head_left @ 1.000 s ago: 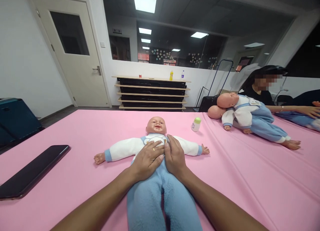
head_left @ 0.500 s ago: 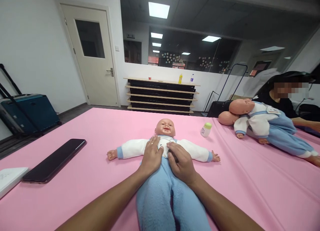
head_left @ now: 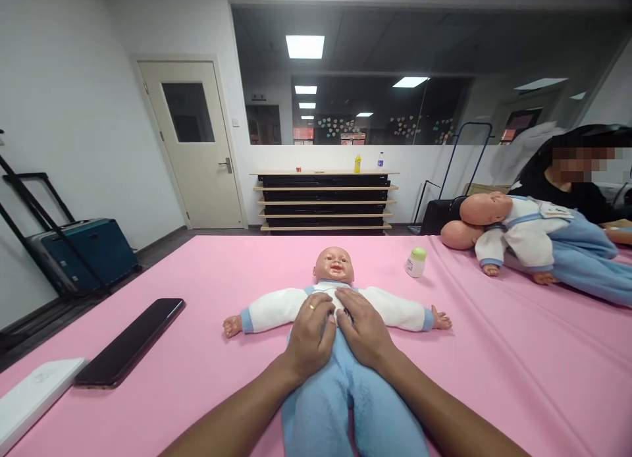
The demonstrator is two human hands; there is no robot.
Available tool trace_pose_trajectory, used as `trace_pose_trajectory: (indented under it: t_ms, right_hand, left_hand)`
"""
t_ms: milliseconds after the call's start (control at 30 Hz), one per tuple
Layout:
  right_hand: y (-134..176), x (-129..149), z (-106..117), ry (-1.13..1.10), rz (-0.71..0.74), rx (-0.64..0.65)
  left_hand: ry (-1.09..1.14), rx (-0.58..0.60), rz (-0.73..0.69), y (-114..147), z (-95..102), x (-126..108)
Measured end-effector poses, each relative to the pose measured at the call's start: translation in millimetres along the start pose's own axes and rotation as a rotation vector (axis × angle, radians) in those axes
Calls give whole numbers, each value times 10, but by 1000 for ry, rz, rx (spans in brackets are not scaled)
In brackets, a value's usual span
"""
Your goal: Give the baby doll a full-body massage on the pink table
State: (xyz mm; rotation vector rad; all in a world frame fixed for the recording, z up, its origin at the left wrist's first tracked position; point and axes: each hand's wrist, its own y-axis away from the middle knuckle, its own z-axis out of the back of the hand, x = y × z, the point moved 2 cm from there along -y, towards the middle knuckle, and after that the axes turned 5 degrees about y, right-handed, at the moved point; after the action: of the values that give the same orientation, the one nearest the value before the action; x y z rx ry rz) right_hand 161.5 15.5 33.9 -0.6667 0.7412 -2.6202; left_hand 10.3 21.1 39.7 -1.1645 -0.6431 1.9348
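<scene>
A baby doll point(head_left: 316, 407) in a white top and light blue trousers lies on its back in front of me, head away and arms spread wide. My left hand point(head_left: 311, 335) rests on the left half of its chest, a ring on one finger. On the right half lies my right hand point(head_left: 364, 326), its fingers stretched toward the doll's neck. Both thumbs point inward and nearly meet at the middle of the chest. The fingers lie on the cloth, and nothing shows gripped in either hand. Much of the bib is hidden beneath them.
A white jar with a green lid point(head_left: 415, 263) stands right of the doll's head. A black phone point(head_left: 131, 342) and a white box point(head_left: 42, 394) lie at left on the pink cover point(head_left: 197, 279). Two more dolls point(head_left: 528, 236) lie at right, by a seated person point(head_left: 567, 193).
My left hand has slid slightly down the chest, away from the neck. The right hand has moved up, its fingers straighter than before. The camera view has tipped upward.
</scene>
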Motion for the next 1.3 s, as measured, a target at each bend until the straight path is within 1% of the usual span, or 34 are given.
trace_pose_trajectory:
  t_ms: [67,167,267,333,467,567,633,733,767,833,900,933,1000,1033,1100,1167,1300]
  right_hand:
    - [10,-35,-7,29,-120,-11]
    - [24,-59,-4,75,-251,-23]
    - [46,-75,-4,116,-311,-63]
    - [66,-87,-12,136,-286,-116]
    - [105,-97,-29,160,-120,-270]
    - [117,-71,-6,132,41,-367]
    - [121,-23,36,104,185,-399]
    - [135,89,112,69,418,-374]
    - [136,127,130,59,473,-339]
    - [126,187,144,47,520,-230]
    - [98,219,131,48,501,-91]
    - [82,225,118,53,482,-23]
    - [48,226,94,60,450,89]
    - [31,222,85,59,431,128]
    - [-1,213,81,47,381,164]
    - [-31,206,89,37,315,164]
    - [-61,177,88,54,212,149]
  left_hand:
    - [53,110,-48,-11,11,-43]
    - [96,239,-59,-34,27,-64]
    - [92,314,19,-71,24,-39]
    - [74,346,99,-95,12,-8]
    - [25,333,240,-115,-14,63]
    - [-30,275,354,-101,-50,138]
    - [-65,220,434,-87,-81,205]
    - [-98,81,538,-59,-118,320]
    - [-100,20,569,-45,-123,360]
    - [-77,-88,602,-11,-127,427]
    - [-43,-167,575,27,-119,454]
    - [-32,-196,532,44,-110,444]
    - [-39,-231,407,66,-84,377]
    - [-57,-230,334,70,-71,325]
    - [-99,-195,189,66,-51,208]
    - [-123,-155,85,50,-35,107]
    - [-89,-84,-19,20,-21,7]
